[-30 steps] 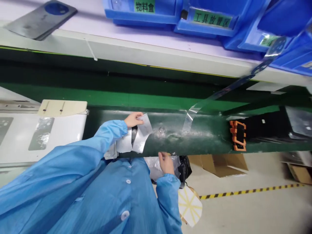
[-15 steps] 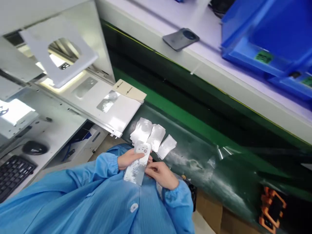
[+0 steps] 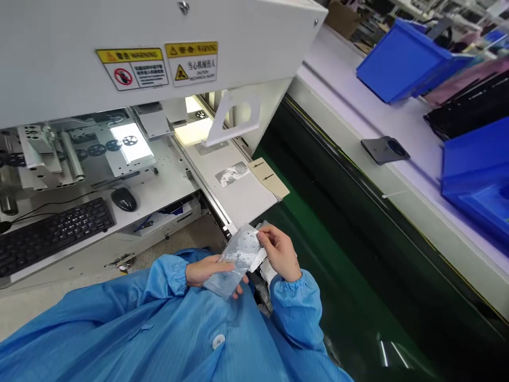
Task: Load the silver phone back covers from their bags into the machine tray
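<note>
A shiny, translucent phone-sized film (image 3: 233,265) with round marks at its upper end lies in my left hand (image 3: 204,270). The left thumb presses on top and the fingers are underneath. At the film's upper right corner, my right hand (image 3: 281,253) has thumb and forefinger pinched together on the edge. Whether one layer or several are held cannot be made out. Pale, shiny sheets (image 3: 268,270) show partly beneath and beside the right hand. Ahead, another phone-shaped film (image 3: 233,174) rests on the white conveyor belt (image 3: 242,199).
A white machine (image 3: 238,48) with warning labels stands over the belt. A cream card (image 3: 269,178) with arrows adjoins the belt. To the left are a mouse (image 3: 124,199) and keyboard (image 3: 55,233); on the right shelf, a phone-like piece (image 3: 385,149) and blue bins (image 3: 409,61).
My view has turned left, showing more of the machine. My right hand has moved up from beside the film's lower part to its upper corner. My left hand still holds the film.
</note>
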The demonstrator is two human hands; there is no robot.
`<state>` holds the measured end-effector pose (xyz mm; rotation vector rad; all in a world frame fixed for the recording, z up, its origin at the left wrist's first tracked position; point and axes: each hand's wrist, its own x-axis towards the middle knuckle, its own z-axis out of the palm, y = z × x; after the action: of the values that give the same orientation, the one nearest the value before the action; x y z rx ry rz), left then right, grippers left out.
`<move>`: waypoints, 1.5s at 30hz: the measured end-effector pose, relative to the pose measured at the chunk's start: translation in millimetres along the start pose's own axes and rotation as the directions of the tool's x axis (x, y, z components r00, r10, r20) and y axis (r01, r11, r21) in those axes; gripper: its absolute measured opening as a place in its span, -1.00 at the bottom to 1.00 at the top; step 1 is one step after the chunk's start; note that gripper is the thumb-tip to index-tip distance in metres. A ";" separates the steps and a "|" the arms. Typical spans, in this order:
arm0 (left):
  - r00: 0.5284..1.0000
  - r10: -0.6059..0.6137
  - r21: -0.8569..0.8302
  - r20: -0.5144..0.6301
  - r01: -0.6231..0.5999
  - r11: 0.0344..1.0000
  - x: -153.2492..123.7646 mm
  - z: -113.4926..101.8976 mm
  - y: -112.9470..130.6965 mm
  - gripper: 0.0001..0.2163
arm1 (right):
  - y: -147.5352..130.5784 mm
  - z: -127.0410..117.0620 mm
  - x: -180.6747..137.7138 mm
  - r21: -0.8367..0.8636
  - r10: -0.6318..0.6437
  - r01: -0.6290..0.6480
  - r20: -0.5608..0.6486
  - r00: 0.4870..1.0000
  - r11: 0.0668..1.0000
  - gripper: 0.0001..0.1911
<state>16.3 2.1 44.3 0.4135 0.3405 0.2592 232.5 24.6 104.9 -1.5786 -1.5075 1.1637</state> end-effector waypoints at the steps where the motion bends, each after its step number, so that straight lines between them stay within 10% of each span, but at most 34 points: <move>1: 1.000 0.016 -0.003 -0.026 -0.016 1.000 -2.7 -0.1 4.1 -0.59 | -2.4 -1.0 3.9 -0.019 -0.011 0.011 -0.022 1.000 1.000 -0.73; 10: 0.982 0.125 0.136 -0.140 -0.106 0.985 -6.7 -3.9 8.5 -0.53 | -13.8 -9.6 21.4 -0.102 -0.109 0.089 -0.212 0.971 0.991 -0.75; 21: 0.933 0.248 0.164 -0.262 -0.211 0.964 -18.7 -28.4 7.0 -0.50 | 10.1 15.6 63.0 0.305 0.041 -0.048 0.029 0.999 0.951 -0.59; 24: 0.900 0.284 0.166 -0.331 -0.241 0.956 -25.4 -43.6 8.0 -0.47 | 37.6 16.0 95.5 0.305 0.097 -0.061 -0.103 0.990 0.950 -0.55; 30: 0.793 0.289 0.128 -0.536 -0.263 0.956 -47.5 -66.7 5.2 -0.42 | 89.4 3.6 164.9 -0.069 0.196 -0.279 -0.553 0.809 0.958 -0.57; 35: 0.733 0.299 0.126 -0.611 -0.282 0.951 -63.1 -64.7 6.2 -0.38 | 95.9 22.7 168.7 -0.538 -0.146 -0.289 -0.627 0.765 0.791 -0.54; 45: 0.730 0.285 0.124 -0.621 -0.268 0.955 -57.8 -61.4 7.3 -0.34 | 107.3 70.5 140.2 -0.688 -0.246 -0.011 -0.275 0.929 0.726 -0.57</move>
<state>-60.5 11.7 10.1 0.3929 0.9577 0.6989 203.2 141.5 -42.2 -1.9771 -1.8583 0.1882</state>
